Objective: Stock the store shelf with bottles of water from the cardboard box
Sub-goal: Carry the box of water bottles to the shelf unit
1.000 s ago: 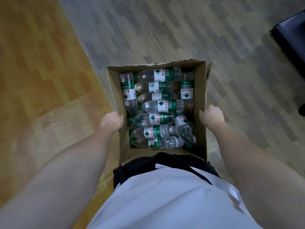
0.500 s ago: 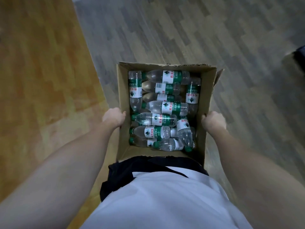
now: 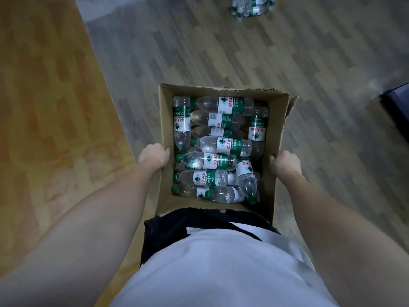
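Box of water in both hands, carried over the floor.

Fingers curl around the side walls: left hand (image 3: 155, 156) clamps the left rim of the cardboard box (image 3: 279, 138), right hand (image 3: 285, 162) grips the right rim, near wall tucked against the waist. Inside, water bottles (image 3: 218, 161) lie loosely heaped, green caps pointing every way. More bottles (image 3: 252, 6) sit at the floor's far edge; no shelf in sight. Best kept level and close to the body, I'd say, so the load doesn't shift.

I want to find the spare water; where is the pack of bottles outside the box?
In the head view, the pack of bottles lies on the grey floor at the top edge, beyond the cardboard box.
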Demonstrator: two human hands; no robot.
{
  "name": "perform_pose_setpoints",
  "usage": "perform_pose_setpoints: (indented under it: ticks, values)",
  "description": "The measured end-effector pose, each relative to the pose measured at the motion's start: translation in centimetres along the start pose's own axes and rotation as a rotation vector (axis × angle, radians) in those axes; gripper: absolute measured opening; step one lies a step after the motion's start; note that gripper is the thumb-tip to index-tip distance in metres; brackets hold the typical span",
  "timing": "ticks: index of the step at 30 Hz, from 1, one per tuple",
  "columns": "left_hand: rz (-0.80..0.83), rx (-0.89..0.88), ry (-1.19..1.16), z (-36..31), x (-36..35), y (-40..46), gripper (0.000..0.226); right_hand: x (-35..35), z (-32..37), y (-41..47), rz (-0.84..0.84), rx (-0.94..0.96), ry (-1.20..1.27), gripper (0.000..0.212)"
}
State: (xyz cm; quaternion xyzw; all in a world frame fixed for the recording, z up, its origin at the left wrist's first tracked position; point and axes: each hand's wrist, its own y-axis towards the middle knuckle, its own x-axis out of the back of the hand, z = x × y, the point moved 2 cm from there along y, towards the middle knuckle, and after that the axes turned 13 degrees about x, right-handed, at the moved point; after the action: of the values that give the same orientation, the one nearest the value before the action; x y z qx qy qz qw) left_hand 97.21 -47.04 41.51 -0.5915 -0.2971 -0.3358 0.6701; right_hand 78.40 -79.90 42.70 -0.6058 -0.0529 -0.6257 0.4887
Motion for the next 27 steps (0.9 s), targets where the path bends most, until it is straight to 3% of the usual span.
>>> perform_pose_setpoints:
  ticks: [11,27]
  values:
    - [0.083,0.032,-0.068,0.4,7.0,11.3,0.047,5.4,10.8,9.2,-0.023,-0.009,-0.042,0.037]
    - [0.1,0.12,-0.054,-9.6,13.6,19.1,0.039,12.6,12.5,24.3,0.017,0.033,-0.017,0.037]
